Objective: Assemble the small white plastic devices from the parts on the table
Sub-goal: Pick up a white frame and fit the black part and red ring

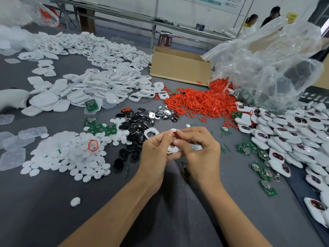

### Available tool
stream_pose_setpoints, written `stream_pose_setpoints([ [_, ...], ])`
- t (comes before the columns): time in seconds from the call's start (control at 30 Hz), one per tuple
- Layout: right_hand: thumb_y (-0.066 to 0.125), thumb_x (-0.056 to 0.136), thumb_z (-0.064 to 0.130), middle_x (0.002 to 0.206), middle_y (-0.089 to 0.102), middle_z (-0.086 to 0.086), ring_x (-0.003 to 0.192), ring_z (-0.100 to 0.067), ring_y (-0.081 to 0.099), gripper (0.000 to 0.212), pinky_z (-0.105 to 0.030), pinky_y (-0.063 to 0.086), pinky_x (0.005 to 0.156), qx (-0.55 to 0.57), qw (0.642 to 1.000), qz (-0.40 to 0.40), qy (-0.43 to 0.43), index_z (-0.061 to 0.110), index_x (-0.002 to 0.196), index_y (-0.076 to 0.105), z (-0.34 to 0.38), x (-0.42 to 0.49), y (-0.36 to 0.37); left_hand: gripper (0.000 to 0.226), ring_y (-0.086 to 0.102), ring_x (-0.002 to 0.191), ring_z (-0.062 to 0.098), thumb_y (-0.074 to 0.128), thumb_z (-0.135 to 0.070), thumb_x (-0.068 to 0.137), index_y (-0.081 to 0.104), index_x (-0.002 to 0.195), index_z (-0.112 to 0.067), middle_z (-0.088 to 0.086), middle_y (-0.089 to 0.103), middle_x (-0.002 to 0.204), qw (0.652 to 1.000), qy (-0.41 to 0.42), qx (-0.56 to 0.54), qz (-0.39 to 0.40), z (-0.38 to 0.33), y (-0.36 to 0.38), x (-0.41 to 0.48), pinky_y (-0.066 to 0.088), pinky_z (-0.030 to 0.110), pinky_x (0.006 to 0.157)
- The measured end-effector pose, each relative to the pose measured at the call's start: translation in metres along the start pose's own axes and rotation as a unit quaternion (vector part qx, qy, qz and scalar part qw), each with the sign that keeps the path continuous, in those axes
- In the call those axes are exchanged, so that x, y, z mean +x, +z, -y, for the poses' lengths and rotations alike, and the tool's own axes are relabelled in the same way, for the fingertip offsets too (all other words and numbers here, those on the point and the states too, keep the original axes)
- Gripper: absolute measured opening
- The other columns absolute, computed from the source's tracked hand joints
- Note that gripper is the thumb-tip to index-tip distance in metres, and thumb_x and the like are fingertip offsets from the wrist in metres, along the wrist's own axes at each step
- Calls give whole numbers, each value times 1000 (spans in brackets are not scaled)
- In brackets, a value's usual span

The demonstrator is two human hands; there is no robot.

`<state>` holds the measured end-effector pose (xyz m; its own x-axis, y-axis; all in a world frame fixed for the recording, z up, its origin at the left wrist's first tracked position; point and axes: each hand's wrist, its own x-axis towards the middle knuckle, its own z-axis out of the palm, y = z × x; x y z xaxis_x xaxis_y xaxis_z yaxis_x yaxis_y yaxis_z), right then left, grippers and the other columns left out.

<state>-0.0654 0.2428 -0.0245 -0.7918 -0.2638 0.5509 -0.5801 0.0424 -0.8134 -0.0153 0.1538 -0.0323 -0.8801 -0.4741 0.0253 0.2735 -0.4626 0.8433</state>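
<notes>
Both my hands meet above the grey table's middle. My left hand (156,148) grips a white plastic shell (173,149) from the left. My right hand (197,145) pinches a thin red ring (174,132) at the shell's top edge, fingers curled over the part. Most of the shell is hidden by my fingers. Around them lie heaps of parts: white round discs (71,157), black and silver oval pieces (138,122), red rubber rings (199,102), green circuit boards (256,157), white shell halves (99,82) and assembled white devices (293,136).
A cardboard box (179,66) stands at the back centre, and crumpled clear plastic bags (276,59) rise at the back right. Clear film pads (16,145) lie at the left edge. Two people (263,16) stand far behind. Bare grey table (44,211) shows in front of me.
</notes>
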Motion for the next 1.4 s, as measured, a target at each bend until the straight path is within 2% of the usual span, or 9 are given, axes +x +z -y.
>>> stream_pose_setpoints([
  [0.13,75,73,-6,91,70,3,79,-15,65,34,-31,53,73,80,993,25,79,25,86,73,0,5,-7,20,70,100,29,53,-13,97,70,105,-5,15,73,103,999,2,26,47,0,-2,2,57,27,78],
  [0.23,68,78,-11,91,72,3,77,-8,66,40,-20,51,70,157,972,79,154,15,108,67,-1,7,-10,19,71,97,24,54,-11,96,73,99,-9,13,74,100,998,-2,22,59,-1,-4,3,57,26,80],
  [0.37,54,89,-2,98,72,-9,90,-15,67,32,-25,55,83,258,929,136,227,4,119,62,-1,10,-13,20,70,100,26,54,-11,95,71,104,-4,18,73,101,998,-6,-2,66,-2,-6,4,56,29,85],
  [0.5,48,94,-1,98,73,-12,93,-21,67,25,-32,52,87,230,937,128,230,5,111,66,0,8,-13,24,68,104,31,54,-8,96,67,115,1,19,72,105,996,26,41,79,-1,-4,2,56,30,87],
  [0.67,49,95,-3,88,70,-4,84,-17,64,24,-37,51,85,138,970,78,186,14,97,66,2,4,-5,23,70,98,30,53,2,94,68,111,-2,17,74,101,993,55,77,73,1,-2,0,57,32,86],
  [0.87,50,94,-2,77,66,3,71,-8,58,25,-24,49,69,59,985,40,156,18,89,65,3,3,3,22,73,90,23,56,-2,94,72,97,-16,7,76,92,992,67,95,56,3,2,-2,59,32,81],
  [1.07,50,94,-1,92,71,-17,83,-23,66,19,-36,53,80,163,960,87,212,5,102,66,0,4,-3,20,72,93,26,54,0,95,70,105,-4,13,75,95,991,65,109,48,1,-1,2,59,31,82],
  [1.17,49,94,-2,87,72,-15,76,-23,67,19,-30,55,72,214,944,112,226,5,101,66,-2,7,-10,22,70,98,32,53,2,95,68,112,1,19,73,98,986,77,137,59,3,-3,3,58,34,85],
  [1.4,56,89,7,82,71,-18,71,-25,67,15,-31,57,68,244,933,137,226,-1,99,64,-4,9,-18,27,72,95,20,53,2,96,71,104,-17,4,76,96,976,95,162,108,0,-5,0,57,27,81],
])
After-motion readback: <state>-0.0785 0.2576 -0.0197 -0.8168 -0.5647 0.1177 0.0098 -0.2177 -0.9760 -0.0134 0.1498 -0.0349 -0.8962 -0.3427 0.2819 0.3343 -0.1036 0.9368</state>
